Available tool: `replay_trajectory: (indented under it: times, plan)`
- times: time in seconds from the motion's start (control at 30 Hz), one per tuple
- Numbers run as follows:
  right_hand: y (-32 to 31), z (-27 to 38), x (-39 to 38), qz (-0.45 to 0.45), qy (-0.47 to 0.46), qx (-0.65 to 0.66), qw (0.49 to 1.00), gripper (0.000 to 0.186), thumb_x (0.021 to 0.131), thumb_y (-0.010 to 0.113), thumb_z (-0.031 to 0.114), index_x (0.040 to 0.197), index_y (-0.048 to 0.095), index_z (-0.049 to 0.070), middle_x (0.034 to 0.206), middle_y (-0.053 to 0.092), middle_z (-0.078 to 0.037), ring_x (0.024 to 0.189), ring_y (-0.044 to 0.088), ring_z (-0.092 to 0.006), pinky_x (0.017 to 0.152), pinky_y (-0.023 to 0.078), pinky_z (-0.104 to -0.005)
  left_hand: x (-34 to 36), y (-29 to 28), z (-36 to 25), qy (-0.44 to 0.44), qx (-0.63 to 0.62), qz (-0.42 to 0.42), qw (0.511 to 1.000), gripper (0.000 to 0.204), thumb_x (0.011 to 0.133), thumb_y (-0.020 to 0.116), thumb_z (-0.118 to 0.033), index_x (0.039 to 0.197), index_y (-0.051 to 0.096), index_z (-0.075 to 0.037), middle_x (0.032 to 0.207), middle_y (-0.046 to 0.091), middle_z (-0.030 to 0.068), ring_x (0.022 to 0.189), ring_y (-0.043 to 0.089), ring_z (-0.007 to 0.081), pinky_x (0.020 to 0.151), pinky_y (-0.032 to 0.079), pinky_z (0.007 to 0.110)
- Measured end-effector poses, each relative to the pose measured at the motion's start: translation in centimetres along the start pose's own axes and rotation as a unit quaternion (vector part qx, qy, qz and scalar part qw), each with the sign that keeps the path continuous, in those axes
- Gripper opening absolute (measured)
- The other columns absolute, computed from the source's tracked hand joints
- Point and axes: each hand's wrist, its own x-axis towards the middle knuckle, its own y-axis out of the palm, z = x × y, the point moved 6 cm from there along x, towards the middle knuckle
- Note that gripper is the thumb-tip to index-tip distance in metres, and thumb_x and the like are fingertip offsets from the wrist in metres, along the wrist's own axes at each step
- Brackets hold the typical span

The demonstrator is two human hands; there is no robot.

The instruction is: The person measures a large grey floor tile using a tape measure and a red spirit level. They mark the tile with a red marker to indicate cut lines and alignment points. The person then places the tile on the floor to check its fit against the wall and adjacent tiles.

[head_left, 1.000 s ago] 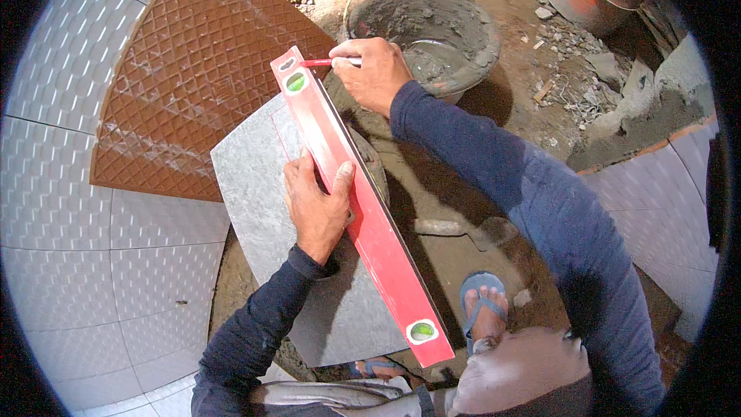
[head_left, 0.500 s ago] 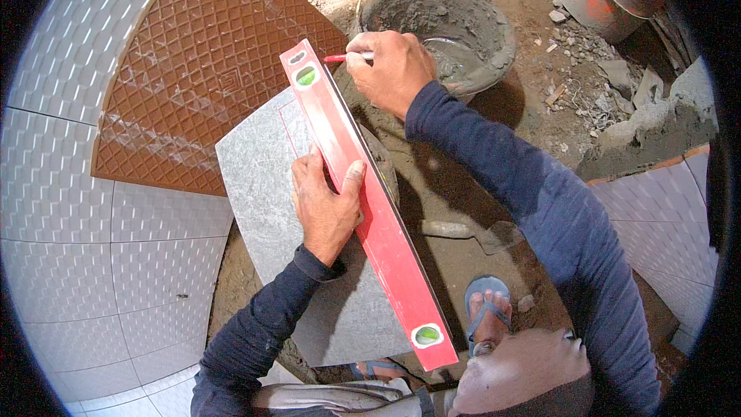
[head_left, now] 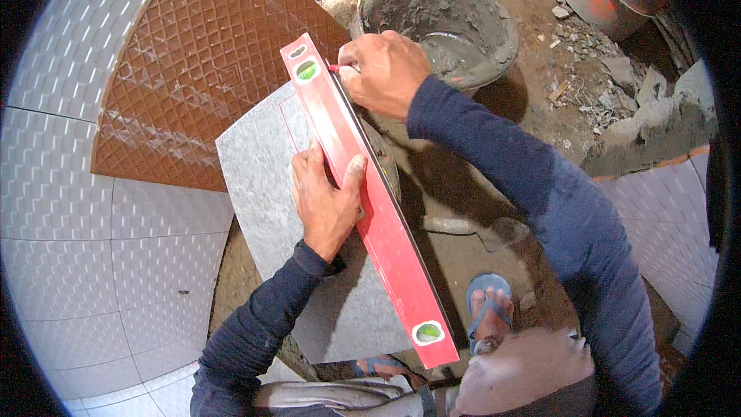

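A long red spirit level (head_left: pixel 394 262) lies slantwise across a grey floor tile (head_left: pixel 262 154). My left hand (head_left: pixel 328 197) is closed around the level's middle, thumb on top, and presses it against the tile. Between the fingertips of my right hand (head_left: pixel 386 73) is a red pen (head_left: pixel 333 68), mostly hidden by the fingers. Its tip is at the level's right edge near the far end. Thin red lines (head_left: pixel 287 120) show on the tile just left of the level.
A brown ribbed tile back (head_left: pixel 208 69) leans beside the white wall tiles (head_left: pixel 58 177). Past my right hand stands a bucket of wet mortar (head_left: pixel 463 38). A trowel (head_left: pixel 455 225) lies on the ground near my sandalled foot (head_left: pixel 490 305). Another bucket (head_left: pixel 598 0) and rubble (head_left: pixel 587 69) are at far right.
My right hand has shifted slightly toward me along the level's edge, bringing the pen tip with it, and now covers more of the pen. My left hand and the level stay in place.
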Motion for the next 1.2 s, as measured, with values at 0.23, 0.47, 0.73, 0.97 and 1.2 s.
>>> replay_trajectory:
  times: [0.23,0.47,0.73,0.97,1.2]
  plan:
    - [-4.4,1.9,-6.0,0.157,0.041,0.024,0.986,0.024,0.074,0.061,0.02,0.083,0.076,0.004,0.079,0.068,-0.027,0.079,0.069,-0.0457,0.079,0.057,-0.0524,0.2,0.0,0.5,-0.004,-0.011,-0.002,1.0,0.068,0.088,0.075,-0.04,0.134,0.05,0.003,0.114,0.052,0.0214,0.109,0.053,0.0386,0.096,0.043,0.047]
    - [-7.3,3.0,-15.4,0.179,0.102,0.13,0.97,0.023,0.08,0.064,0.02,0.086,0.074,0.0,0.079,0.068,-0.026,0.075,0.069,-0.0428,0.072,0.055,-0.0489,0.0,0.4,1.2,0.01,-0.021,-0.009,1.0,0.064,0.088,0.073,-0.04,0.133,0.053,0.002,0.111,0.054,0.0209,0.107,0.054,0.0374,0.095,0.044,0.046]
    - [-9.8,4.6,-24.5,0.206,0.142,0.186,0.95,0.016,0.084,0.067,0.015,0.092,0.07,0.002,0.077,0.068,-0.022,0.071,0.068,-0.0404,0.064,0.055,-0.0441,0.9,1.1,1.9,0.017,-0.07,0.002,0.997,0.059,0.089,0.073,-0.042,0.128,0.059,0.0,0.107,0.055,0.0206,0.102,0.055,0.0353,0.093,0.045,0.045]
    - [-11.4,4.3,-29.8,0.238,0.152,0.247,0.927,0.015,0.084,0.071,0.013,0.096,0.071,0.005,0.078,0.07,-0.018,0.071,0.071,-0.0357,0.063,0.055,-0.0422,1.0,1.5,1.7,0.032,-0.164,0.021,0.986,0.047,0.091,0.073,-0.037,0.117,0.065,0.001,0.097,0.062,0.0162,0.087,0.058,0.026,0.081,0.048,0.039]
    - [-12.6,4.7,-32.5,0.352,0.154,0.256,0.887,0.01,0.084,0.07,0.017,0.089,0.071,0.008,0.073,0.069,-0.014,0.07,0.07,-0.0351,0.062,0.055,-0.0446,1.3,1.6,1.5,0.041,-0.208,0.024,0.977,0.036,0.093,0.073,-0.03,0.105,0.069,0.004,0.083,0.071,0.0102,0.066,0.064,0.0152,0.062,0.052,0.032]
